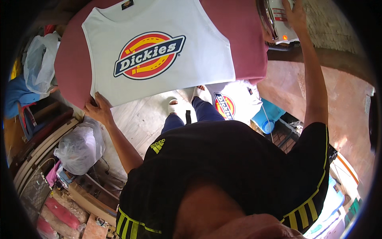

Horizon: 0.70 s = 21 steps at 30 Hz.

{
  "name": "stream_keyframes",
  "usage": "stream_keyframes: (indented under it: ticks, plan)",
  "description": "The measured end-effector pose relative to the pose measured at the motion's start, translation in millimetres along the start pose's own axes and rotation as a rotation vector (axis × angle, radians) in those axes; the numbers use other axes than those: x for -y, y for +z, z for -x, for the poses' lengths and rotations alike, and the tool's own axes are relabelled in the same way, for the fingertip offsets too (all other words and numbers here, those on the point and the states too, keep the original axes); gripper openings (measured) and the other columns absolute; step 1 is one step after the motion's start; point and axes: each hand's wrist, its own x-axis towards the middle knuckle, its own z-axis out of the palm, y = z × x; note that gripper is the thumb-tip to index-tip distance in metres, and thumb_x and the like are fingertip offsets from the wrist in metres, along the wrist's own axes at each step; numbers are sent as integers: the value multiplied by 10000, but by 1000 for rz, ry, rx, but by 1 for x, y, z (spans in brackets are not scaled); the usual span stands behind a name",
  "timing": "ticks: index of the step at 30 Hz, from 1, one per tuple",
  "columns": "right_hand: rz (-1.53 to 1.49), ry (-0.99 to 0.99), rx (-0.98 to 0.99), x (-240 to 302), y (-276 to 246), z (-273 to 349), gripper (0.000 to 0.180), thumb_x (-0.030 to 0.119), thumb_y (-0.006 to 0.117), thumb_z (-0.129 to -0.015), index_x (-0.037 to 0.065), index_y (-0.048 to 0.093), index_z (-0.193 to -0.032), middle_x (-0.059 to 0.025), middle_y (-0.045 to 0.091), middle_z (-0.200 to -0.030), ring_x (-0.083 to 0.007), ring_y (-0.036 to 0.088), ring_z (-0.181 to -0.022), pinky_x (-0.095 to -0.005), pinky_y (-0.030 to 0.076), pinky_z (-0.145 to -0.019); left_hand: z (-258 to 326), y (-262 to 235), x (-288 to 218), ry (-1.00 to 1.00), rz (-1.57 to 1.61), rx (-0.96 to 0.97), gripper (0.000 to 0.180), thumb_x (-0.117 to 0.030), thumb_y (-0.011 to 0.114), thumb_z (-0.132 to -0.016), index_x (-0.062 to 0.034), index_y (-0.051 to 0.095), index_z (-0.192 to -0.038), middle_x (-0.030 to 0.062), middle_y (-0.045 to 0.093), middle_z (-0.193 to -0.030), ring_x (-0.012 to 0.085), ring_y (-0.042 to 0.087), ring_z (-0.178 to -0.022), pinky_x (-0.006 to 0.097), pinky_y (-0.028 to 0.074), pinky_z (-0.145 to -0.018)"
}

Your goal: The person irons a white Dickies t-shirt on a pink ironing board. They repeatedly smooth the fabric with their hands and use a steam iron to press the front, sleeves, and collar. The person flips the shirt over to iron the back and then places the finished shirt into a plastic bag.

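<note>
A white sleeveless shirt (207,59) with a large red, yellow and dark blue printed emblem lies spread over a maroon-covered board (246,44). Its neck opening is at the far edge and its hem hangs toward me. My left hand (98,109) is at the left corner of the hem, thumb and fingers closed on the cloth. At the far right, my right hand (296,16) is on a white iron (281,24) with a shiny metal base and a lit orange lamp. Part of that hand's fingers is cut off by the picture's upper edge.
Another white printed garment (238,97) lies below the board's right end, beside a blue container (267,115). Clear plastic bags (81,145) and wooden furniture (47,147) crowd the left. A pinkish wall (346,91) stands at the right. My feet are on a pale floor (137,123).
</note>
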Motion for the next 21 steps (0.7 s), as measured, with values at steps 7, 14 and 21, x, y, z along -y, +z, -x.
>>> stream_keyframes:
  ticks: [7, 14, 21]
  plan:
    - [-167, -711, 1, 20, 29, 181, 205, 182, 692, -939, -5, 645, -1009, -119, 643, -828, -212, 629, -717, -348, 517, -654, 14, -21, 28, 41, 167, 178, 318, -282, 745, -883, 9, 622, -847, 148, 548, -841, 301, 503, -771, 418, 401, -635]
    - [-4, -376, -48, 31, 86, 275, 231, 242, 695, -922, 28, 642, -990, -148, 676, -853, -299, 664, -787, -421, 512, -716, 7, -37, 7, -215, 691, 453, 242, -231, 640, -993, -16, 554, -924, 45, 521, -756, 120, 457, -688, 284, 377, -594]
    - [-390, -188, -115, 45, 73, 297, 192, 181, 657, -955, 17, 557, -966, -86, 634, -793, -147, 592, -728, -338, 473, -651, -5, -47, 8, -189, 1253, 412, 135, -51, 634, -975, -37, 550, -1080, -34, 546, -857, 32, 478, -769, 187, 379, -685]
